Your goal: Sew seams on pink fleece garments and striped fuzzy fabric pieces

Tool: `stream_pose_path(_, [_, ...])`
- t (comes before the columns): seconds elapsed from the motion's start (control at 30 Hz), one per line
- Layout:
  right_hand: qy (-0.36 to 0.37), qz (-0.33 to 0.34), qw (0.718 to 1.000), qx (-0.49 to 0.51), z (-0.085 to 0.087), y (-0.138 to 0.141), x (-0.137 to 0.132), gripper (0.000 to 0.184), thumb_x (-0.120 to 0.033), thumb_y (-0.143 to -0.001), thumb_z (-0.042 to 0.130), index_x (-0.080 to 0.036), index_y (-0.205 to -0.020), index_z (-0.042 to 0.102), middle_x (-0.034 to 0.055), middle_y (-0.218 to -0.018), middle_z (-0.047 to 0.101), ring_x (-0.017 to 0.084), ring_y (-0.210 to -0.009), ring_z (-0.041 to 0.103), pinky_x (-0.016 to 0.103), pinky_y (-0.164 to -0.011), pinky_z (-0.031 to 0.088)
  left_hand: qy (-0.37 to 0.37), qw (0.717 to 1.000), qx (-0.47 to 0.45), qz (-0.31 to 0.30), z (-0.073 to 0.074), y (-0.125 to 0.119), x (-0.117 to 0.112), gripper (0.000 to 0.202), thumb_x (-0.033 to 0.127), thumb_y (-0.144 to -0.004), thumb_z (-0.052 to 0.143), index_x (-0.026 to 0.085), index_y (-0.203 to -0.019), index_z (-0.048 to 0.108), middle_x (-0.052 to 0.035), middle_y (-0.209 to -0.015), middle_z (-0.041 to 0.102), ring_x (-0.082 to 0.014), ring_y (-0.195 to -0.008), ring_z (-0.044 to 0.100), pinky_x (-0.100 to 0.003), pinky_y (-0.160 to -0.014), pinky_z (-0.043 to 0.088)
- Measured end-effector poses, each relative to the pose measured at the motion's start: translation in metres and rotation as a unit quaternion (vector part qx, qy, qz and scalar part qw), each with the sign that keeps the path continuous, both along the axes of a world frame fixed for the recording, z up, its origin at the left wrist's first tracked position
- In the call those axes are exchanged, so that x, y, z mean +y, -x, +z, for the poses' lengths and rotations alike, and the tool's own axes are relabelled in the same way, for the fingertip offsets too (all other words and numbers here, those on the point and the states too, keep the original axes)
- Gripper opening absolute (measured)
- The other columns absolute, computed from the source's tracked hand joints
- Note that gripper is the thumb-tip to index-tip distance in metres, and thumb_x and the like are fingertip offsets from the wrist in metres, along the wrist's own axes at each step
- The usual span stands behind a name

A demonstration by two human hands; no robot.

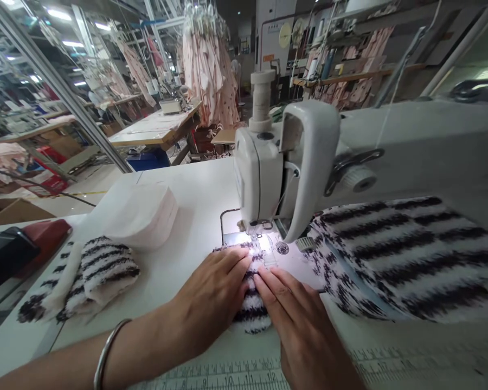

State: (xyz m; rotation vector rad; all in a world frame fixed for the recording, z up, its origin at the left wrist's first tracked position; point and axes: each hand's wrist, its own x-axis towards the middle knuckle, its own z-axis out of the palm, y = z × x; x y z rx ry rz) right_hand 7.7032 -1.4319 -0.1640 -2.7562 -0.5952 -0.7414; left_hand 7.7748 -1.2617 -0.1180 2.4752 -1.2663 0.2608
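A small piece of fluffy fabric [252,314] with black and white stripes lies under the needle area of a white sewing machine [260,179]. My left hand [213,298] is over its left side, fingers curled down and closed on it near the presser foot. From the right, my right hand [295,319] rests its outstretched fingers against the fabric's edge. The lamp lights the needle plate [264,244] just beyond my fingertips. Parts of the fabric are hidden beneath both hands.
Larger striped fabric [410,254] is heaped under the machine arm at right. Left stand a stack of white cut pieces [144,214] and a folded striped piece [106,271]. A ruler scale [228,376] runs along the front. Pink garments [207,70] hang behind.
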Motion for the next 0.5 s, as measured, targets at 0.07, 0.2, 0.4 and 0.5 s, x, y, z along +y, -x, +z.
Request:
stream_pose_path(0.07, [0.017, -0.004, 1.0, -0.006, 0.0, -0.002, 0.001, 0.049, 0.002, -0.087, 0.027, -0.011, -0.126, 0.054, 0.0062, -0.132, 0.054, 0.024, -0.124, 0.044, 0.04, -0.096, 0.038, -0.007, 1.0, -0.013, 0.002, -0.006, 0.0, -0.001, 0.035, 0.009, -0.089, 0.042, 0.01, -0.124, 0.044, -0.0154, -0.121, 0.056, -0.0245, -0.112, 0.053, -0.045, -0.096, 0.049])
stream_pose_path(0.2, [0.024, -0.025, 0.999, -0.032, 0.001, -0.005, 0.003, 0.05, 0.002, -0.085, 0.025, -0.01, -0.121, 0.058, 0.0066, -0.126, 0.059, 0.024, -0.117, 0.051, 0.04, -0.092, 0.039, 0.002, 1.0, -0.026, 0.004, -0.011, -0.006, 0.001, 0.038, 0.007, -0.087, 0.042, 0.01, -0.125, 0.042, -0.0156, -0.121, 0.055, -0.0247, -0.112, 0.054, -0.044, -0.095, 0.05])
stream_pose_path(0.4, [0.003, -0.036, 0.999, -0.038, -0.001, -0.009, 0.012, 0.051, 0.005, -0.083, 0.025, -0.007, -0.117, 0.06, 0.0087, -0.124, 0.06, 0.024, -0.117, 0.051, 0.04, -0.094, 0.037, 0.021, 0.999, -0.038, -0.002, -0.019, -0.01, 0.002, 0.04, 0.006, -0.086, 0.042, 0.009, -0.126, 0.042, -0.0158, -0.12, 0.056, -0.025, -0.113, 0.053, -0.044, -0.095, 0.05])
stream_pose_path(0.5, [-0.019, -0.03, 0.999, -0.023, -0.003, -0.007, 0.012, 0.051, 0.005, -0.083, 0.025, -0.008, -0.12, 0.058, 0.0087, -0.127, 0.058, 0.024, -0.121, 0.046, 0.041, -0.096, 0.036, 0.021, 0.999, -0.025, -0.009, -0.015, -0.009, 0.003, 0.038, 0.007, -0.087, 0.043, 0.01, -0.125, 0.044, -0.0153, -0.122, 0.055, -0.0245, -0.117, 0.051, -0.043, -0.099, 0.048])
